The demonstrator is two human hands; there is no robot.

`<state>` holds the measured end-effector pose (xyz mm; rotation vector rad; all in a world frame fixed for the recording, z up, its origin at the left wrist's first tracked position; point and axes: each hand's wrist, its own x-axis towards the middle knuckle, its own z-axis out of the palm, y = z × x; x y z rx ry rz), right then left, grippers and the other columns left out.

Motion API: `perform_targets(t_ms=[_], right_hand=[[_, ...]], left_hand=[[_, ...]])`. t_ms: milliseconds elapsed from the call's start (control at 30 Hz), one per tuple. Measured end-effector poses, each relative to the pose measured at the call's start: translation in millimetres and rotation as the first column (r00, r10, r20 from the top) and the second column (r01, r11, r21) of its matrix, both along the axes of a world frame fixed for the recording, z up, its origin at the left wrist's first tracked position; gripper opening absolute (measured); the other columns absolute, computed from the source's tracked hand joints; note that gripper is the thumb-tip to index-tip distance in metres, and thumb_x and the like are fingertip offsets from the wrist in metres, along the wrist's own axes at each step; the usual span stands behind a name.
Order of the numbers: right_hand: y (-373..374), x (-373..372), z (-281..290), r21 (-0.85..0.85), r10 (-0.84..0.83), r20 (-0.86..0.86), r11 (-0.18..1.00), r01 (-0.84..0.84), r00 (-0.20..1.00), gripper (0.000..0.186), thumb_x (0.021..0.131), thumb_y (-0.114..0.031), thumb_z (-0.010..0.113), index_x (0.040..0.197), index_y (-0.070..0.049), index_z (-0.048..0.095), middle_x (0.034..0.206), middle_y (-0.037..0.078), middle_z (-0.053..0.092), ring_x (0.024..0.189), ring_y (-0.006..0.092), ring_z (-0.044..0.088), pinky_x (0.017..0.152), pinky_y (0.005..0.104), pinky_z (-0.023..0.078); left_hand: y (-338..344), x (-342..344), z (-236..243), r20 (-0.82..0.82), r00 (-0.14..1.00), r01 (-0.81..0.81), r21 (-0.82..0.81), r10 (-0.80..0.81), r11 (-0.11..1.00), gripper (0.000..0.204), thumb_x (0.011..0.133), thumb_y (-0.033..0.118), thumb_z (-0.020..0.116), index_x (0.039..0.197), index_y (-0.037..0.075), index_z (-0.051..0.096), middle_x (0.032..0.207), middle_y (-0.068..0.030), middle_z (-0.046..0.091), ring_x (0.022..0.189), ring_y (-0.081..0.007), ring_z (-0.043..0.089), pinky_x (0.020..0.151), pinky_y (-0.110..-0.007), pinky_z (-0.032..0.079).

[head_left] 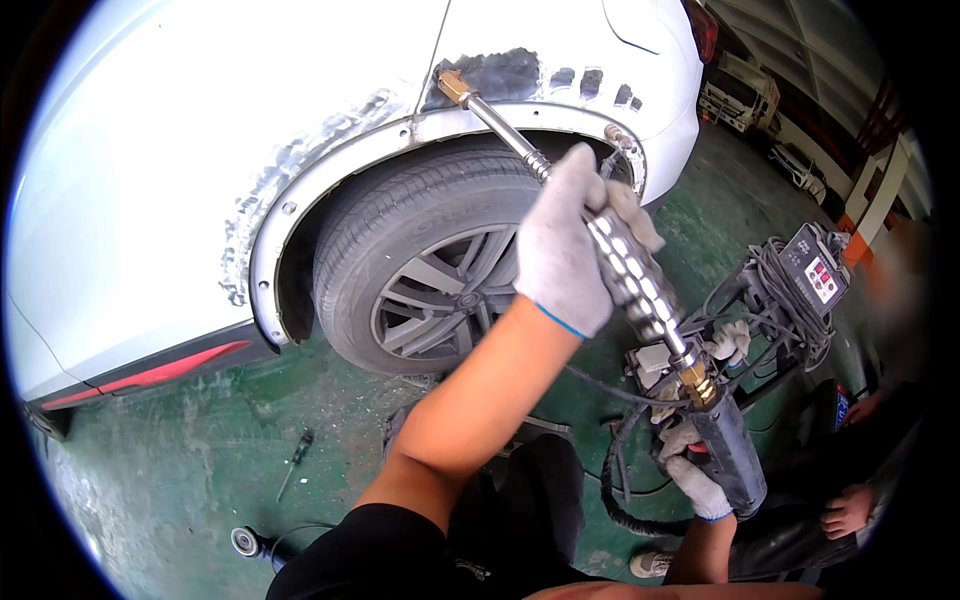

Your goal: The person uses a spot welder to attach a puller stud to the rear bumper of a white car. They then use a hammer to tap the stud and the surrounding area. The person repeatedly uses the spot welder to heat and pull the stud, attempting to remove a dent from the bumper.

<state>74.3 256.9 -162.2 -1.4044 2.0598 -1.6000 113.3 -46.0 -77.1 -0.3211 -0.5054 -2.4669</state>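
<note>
My two gloved hands hold a long slide-hammer dent puller (635, 280) with a ribbed chrome weight, a copper tip and a dark gun-shaped body. My left hand (568, 245) is closed around the puller at the front of the weight. Farther back, my right hand (692, 478) grips the dark body at its handle; some of its fingers are hidden. The copper tip meets a dark, bared patch (505, 75) on the white car's panel (340, 60), just above the wheel arch. Ground, shiny metal runs along the arch's left side.
The car's wheel (465, 300) sits under the arch. At right stands a cart with a control box (815, 280), coiled cables and spare gloves (730, 342). Another person's hand (848, 508) shows at lower right. A screwdriver (296, 460) and a grinder (248, 542) lie on the green floor.
</note>
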Motion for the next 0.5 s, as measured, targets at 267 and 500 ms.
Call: perform_targets(t_ms=[267,500], right_hand=[[62.6,-36.1,-16.7,0.05,-0.095,-0.18,0.993,0.106,0.979,0.031,0.085,-0.03,0.083,0.096,-0.003,0.074,0.092,0.009,0.076,0.083,0.0245,0.072,0.081,0.0364,0.056],[54.5,-15.5,-22.0,-0.039,-0.091,-0.179,0.996,0.086,0.979,0.027,0.081,-0.027,0.081,0.087,-0.002,0.072,0.082,0.009,0.07,0.079,0.0274,0.068,0.084,0.043,0.058]], left_hand=[[71.0,7.4,-18.4,0.064,0.981,0.187,-0.074,-0.182,0.98,0.041,0.112,0.039,0.054,0.08,0.013,0.054,0.079,-0.0059,0.062,0.072,-0.0254,0.066,0.071,-0.042,0.056],[82.8,4.3,-16.5,0.055,0.968,0.251,-0.12,-0.246,0.961,0.043,0.113,0.038,0.054,0.079,0.015,0.04,0.081,-0.0052,0.059,0.075,-0.026,0.063,0.07,-0.042,0.053]])
